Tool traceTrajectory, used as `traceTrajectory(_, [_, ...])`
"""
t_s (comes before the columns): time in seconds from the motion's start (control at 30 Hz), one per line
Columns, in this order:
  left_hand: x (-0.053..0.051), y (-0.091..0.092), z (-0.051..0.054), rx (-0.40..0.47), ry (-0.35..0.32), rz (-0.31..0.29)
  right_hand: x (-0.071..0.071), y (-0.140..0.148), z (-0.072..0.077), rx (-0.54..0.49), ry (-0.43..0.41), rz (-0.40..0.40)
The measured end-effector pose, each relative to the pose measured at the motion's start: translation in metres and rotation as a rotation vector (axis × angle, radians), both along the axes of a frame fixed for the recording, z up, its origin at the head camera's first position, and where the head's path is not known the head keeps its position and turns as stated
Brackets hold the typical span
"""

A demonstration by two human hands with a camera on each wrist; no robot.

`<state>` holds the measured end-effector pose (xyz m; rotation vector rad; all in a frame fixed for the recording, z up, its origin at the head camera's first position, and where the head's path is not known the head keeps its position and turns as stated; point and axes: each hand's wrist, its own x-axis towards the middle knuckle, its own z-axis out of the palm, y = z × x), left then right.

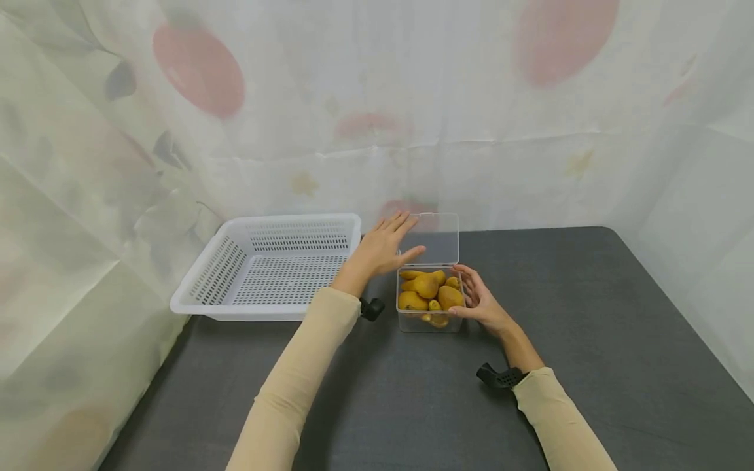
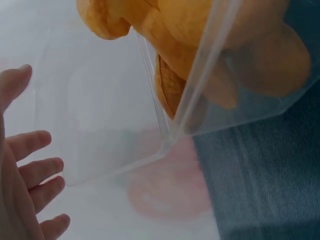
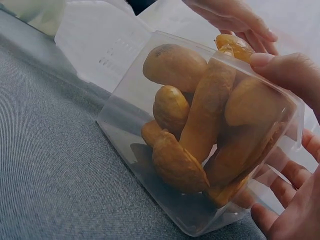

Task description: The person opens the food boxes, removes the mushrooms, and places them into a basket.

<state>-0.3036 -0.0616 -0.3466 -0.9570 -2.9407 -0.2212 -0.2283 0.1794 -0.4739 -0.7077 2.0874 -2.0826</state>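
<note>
The clear box is sitting on the dark bench. Yellow lumpy pieces are filling much of it. Its clear lid is leaning back behind it. The right hand is holding the box's right side, its fingers curling along the wall and its thumb lying by the front corner. The left hand is hanging by the lid, its fingers spreading wide and gripping nothing; it may be touching the lid, but the see-through plastic is making that hard to tell. The person seems to be working on the lid. Swinging it down would be calling for a steady box and a thumb off the rim. A white basket is resting to the left.
</note>
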Motion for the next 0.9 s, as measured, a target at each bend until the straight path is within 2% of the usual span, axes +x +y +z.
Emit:
traceTrajectory(0.23, [0.001,0.002,-0.002,0.009,0.002,0.014,-0.001,0.0,-0.002,-0.012,0.003,0.019])
traceTrajectory(0.6, [0.018,-0.003,0.0,0.085,0.048,-0.021,0.0,0.001,-0.003,-0.008,0.021,0.02])
traceTrajectory(0.9, [0.035,-0.008,-0.007,0.181,0.09,-0.069,0.0,0.001,-0.003,-0.002,0.014,0.021])
